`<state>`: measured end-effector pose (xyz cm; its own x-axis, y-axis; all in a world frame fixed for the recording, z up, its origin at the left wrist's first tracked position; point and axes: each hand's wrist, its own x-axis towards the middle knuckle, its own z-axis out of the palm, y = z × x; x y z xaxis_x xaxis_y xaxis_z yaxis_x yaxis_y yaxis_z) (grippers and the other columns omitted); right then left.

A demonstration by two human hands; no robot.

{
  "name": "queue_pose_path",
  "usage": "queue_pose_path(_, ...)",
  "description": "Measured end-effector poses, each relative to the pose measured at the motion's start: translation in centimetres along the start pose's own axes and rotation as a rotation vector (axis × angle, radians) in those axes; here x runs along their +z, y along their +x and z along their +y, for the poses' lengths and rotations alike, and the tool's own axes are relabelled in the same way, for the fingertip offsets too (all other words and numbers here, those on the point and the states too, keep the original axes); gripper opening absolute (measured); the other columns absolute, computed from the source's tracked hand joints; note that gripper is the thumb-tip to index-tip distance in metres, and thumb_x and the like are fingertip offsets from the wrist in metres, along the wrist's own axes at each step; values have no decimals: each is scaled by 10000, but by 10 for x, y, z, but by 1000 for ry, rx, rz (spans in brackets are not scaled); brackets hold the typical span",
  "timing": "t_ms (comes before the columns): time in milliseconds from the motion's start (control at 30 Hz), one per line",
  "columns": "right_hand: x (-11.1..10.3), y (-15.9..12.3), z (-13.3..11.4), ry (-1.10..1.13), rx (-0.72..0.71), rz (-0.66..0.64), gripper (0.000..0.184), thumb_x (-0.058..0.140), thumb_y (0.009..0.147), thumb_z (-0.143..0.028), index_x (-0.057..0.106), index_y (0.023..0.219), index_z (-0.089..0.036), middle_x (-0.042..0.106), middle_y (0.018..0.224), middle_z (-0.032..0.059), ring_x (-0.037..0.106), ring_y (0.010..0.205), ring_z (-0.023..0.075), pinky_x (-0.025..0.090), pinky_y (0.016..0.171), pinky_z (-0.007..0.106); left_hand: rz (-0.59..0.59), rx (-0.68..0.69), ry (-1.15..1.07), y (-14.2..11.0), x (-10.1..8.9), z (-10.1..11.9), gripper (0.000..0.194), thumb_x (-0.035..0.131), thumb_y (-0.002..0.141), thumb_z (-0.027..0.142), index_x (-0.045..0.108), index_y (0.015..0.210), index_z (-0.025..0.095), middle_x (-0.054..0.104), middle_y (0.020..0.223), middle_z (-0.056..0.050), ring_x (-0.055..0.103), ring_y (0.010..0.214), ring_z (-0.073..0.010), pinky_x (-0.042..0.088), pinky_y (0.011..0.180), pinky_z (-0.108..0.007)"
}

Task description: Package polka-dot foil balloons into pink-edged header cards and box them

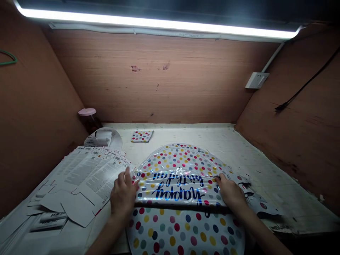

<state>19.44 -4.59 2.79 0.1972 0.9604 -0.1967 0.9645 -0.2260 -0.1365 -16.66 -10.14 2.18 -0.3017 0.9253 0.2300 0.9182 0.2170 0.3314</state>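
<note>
A flat, shiny foil balloon (170,193) with coloured dots lies in front of me. Blue lettering reading "happy birthday" runs across its folded-over flap, upside down from where I look. At the flap's left end, my left hand (123,193) has its fingers closed on the foil edge. My right hand (230,193) pinches the same flap at its right end. Below the flap, more dotted foil (186,232) spreads toward me. Further dotted foil (179,154) with a rounded outline shows behind it; whether it is the same sheet I cannot tell.
A small folded dotted packet (142,136) lies at the back. Printed card sheets (87,177) fan out on the left, near a label roll (113,136) and a pink-lidded container (89,118). More foil (265,203) lies at right. Wooden panels (164,81) enclose the table.
</note>
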Motion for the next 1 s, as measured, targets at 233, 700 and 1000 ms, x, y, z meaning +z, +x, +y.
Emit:
queue_pose_path(233,-1,-24,0,-75,-15,246,485,292,999,-436,532,1250,-97,645,1127,265,657,982,378,514,788,544,-493,655,-127,-56,27,91,864,534,826,691,214,1538,319,210,1616,-71,147,1452,-474,161,1122,-733)
queue_pose_path(700,40,-115,-20,263,-781,416,181,491,923,-283,659,944,-221,708,942,66,671,828,221,550,673,310,-193,1002,65,-61,46,64,629,623,899,235,377,1470,337,476,1479,-91,449,1331,-411,436,1015,-634)
queue_pose_path(1000,47,-86,-18,369,-376,82,343,461,941,-296,616,652,-196,685,701,54,663,703,218,544,664,346,-188,1228,-100,-59,26,46,551,640,906,223,451,1413,324,549,1418,-69,517,1299,-327,445,1040,-594)
